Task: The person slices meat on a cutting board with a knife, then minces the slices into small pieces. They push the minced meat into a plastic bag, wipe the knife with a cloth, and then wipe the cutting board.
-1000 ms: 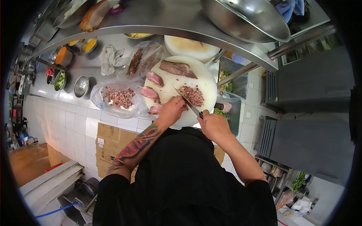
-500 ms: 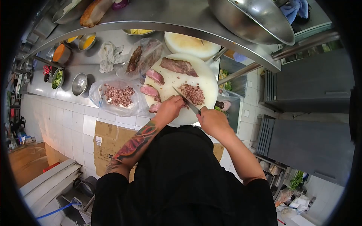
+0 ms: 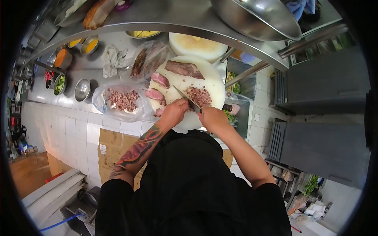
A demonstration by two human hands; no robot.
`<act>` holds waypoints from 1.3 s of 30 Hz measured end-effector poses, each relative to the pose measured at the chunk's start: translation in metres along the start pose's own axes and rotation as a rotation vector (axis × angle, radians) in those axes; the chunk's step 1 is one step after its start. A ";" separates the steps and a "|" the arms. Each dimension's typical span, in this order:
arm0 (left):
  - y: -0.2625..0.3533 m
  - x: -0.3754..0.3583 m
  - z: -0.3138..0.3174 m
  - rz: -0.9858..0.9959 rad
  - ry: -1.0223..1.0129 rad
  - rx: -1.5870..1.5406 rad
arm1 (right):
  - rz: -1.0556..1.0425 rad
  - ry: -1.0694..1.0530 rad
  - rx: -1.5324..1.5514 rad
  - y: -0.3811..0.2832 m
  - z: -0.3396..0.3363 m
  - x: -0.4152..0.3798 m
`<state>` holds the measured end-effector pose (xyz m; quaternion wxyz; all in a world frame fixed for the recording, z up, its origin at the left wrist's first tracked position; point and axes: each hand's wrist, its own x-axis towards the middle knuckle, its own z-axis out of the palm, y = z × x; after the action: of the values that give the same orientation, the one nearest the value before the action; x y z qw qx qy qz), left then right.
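Note:
My right hand (image 3: 214, 119) is wrapped round the handle of a kitchen knife (image 3: 182, 95), its blade slanting up and left over the round white cutting board (image 3: 214, 80). Beside the blade, my left hand (image 3: 175, 112) has its fingers curled down on a small piece of meat, mostly hidden under the fingertips. Just past the knife lies a heap of diced meat (image 3: 199, 95). A large browned chunk of meat (image 3: 184, 69) rests at the board's far side. Along the left edge are pink-centred meat pieces (image 3: 155, 95).
Left of the board sits a plastic bag of diced meat (image 3: 123, 99), with another bag of meat (image 3: 138, 62) behind it. A small steel bowl (image 3: 82, 89) and a crumpled cloth (image 3: 114, 61) are farther left. A steel shelf (image 3: 165, 17) overhangs the counter, carrying a large pan (image 3: 260, 17).
My right hand and the knife have shifted slightly left and toward the far side, the blade lying closer along my left fingers. My left hand stays nearly in place.

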<state>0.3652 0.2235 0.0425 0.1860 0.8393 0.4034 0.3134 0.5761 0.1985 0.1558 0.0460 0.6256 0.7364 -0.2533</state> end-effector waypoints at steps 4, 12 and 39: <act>0.001 -0.001 -0.003 -0.034 -0.004 -0.019 | -0.044 -0.009 -0.029 -0.009 -0.026 -0.011; 0.004 -0.002 -0.004 -0.035 0.001 -0.046 | -0.029 -0.035 -0.011 -0.008 -0.017 -0.004; -0.017 0.055 0.061 -0.386 0.192 -0.012 | 0.244 0.088 1.491 0.137 0.084 -0.056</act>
<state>0.4233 0.2741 0.0088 0.2081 0.7119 0.5705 0.3527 0.6961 0.1238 0.0614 -0.3909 0.5776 0.2969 -0.6523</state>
